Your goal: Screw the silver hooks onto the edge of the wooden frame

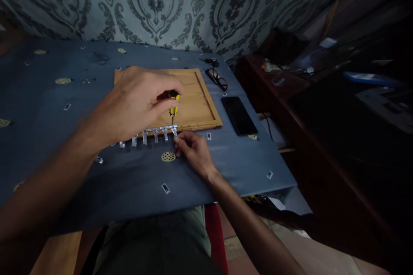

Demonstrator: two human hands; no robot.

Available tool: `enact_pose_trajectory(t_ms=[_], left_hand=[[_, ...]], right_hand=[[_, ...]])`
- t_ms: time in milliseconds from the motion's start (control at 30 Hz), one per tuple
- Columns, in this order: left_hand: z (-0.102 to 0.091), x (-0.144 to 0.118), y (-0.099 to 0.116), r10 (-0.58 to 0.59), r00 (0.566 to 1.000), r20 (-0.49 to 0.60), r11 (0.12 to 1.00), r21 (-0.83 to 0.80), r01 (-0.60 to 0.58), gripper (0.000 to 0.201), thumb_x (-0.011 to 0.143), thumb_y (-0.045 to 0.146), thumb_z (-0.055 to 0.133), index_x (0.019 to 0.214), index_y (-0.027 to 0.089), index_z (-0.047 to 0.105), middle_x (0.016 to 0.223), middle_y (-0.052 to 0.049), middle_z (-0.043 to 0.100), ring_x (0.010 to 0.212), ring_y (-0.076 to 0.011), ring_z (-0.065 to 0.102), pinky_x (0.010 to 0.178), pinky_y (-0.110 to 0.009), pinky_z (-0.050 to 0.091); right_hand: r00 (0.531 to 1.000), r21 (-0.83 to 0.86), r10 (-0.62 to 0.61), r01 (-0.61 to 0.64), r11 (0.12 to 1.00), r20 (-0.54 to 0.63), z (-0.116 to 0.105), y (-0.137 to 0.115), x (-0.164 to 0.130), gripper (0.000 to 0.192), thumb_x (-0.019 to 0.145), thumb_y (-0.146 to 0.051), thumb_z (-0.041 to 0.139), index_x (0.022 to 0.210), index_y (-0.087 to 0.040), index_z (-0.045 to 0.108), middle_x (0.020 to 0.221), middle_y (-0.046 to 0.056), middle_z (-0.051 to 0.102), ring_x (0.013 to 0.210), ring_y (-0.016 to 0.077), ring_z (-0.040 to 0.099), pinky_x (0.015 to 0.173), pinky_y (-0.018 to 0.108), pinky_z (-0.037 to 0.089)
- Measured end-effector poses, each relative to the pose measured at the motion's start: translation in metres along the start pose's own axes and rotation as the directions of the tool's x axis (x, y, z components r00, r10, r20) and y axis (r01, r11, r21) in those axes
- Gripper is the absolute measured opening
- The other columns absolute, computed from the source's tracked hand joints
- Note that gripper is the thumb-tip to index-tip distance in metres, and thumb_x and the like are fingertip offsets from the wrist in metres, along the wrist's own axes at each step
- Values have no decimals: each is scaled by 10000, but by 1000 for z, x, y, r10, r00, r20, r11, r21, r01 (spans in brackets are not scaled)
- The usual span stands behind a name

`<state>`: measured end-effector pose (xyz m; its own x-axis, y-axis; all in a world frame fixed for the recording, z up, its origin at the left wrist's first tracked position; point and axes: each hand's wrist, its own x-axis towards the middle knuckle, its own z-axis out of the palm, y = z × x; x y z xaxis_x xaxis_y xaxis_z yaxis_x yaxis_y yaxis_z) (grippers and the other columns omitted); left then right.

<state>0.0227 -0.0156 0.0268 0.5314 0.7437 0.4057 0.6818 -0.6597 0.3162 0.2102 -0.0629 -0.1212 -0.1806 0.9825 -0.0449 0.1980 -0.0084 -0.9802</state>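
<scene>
Both forearms reach from the bottom edge over a table with a blue cloth [48,107]. His left hand [135,101] is closed around a yellow screwdriver [174,109], which stands upright with its tip down on the last of a row of small metal brackets [155,134]. These brackets sit along the near edge of a wooden frame [206,99]. His right hand [193,150] lies just below, its fingertips pinching this same bracket. A black phone [238,115] and glasses [217,78] lie right of the frame.
</scene>
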Motion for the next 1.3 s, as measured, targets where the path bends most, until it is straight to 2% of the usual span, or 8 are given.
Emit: enact_pose_trajectory(t_ms=[133,300,467,600,800,1000,1300], left_hand=[[1,1,2,-26,999,39,999,38,24,114,915,251,638,940,225,746,870,-13,758,801,-174,702,732,-297,508],[5,1,1,2,999,49,1000,-15,-1,112,910,202,625,918,216,736,853,-2,743,806,-161,694,749,-281,513],[6,1,2,8,999,34,998,57,-10,81,901,194,661,897,188,741,870,-16,757,782,-153,689,663,-265,461],[5,1,5,22,999,49,996,87,-26,94,920,208,652,876,199,734,883,-12,756,812,-159,694,696,-275,475],[10,2,8,13,1000,-13,992,128,-12,164,923,289,699,795,188,709,868,-19,738,820,-165,677,735,-293,482],[17,0,9,66,998,-11,990,126,-64,161,970,213,592,854,180,699,864,-7,719,822,-158,676,737,-285,481],[15,0,8,88,996,20,993,81,-89,260,1002,254,496,868,197,711,897,-26,736,866,-174,698,787,-295,522]], right_hand=[[1000,-1,-6,6,1000,-5,0,-1,0,381,885,-568,657,744,-219,597,565,-43,592,504,134,612,569,255,452],[1000,-12,-8,7,1000,-7,0,-1,0,389,889,-580,649,746,-222,593,572,-41,599,502,134,608,577,258,459],[1000,-1,-5,5,1000,-9,0,0,0,402,880,-598,651,750,-221,593,606,-38,608,498,129,610,571,257,465],[1000,7,-1,1,1000,-8,0,0,0,404,870,-604,662,755,-222,595,621,-36,617,500,129,614,571,257,474],[1000,13,-10,10,1000,-5,0,0,0,394,881,-587,664,751,-221,596,579,-46,596,496,130,608,574,256,468],[1000,-22,-7,7,1000,4,-1,-2,-1,387,906,-573,642,743,-225,595,535,-49,589,506,136,603,593,260,461],[1000,-4,-4,4,1000,-4,0,-1,-1,375,896,-562,662,750,-220,606,572,-36,624,510,137,617,586,261,458]])
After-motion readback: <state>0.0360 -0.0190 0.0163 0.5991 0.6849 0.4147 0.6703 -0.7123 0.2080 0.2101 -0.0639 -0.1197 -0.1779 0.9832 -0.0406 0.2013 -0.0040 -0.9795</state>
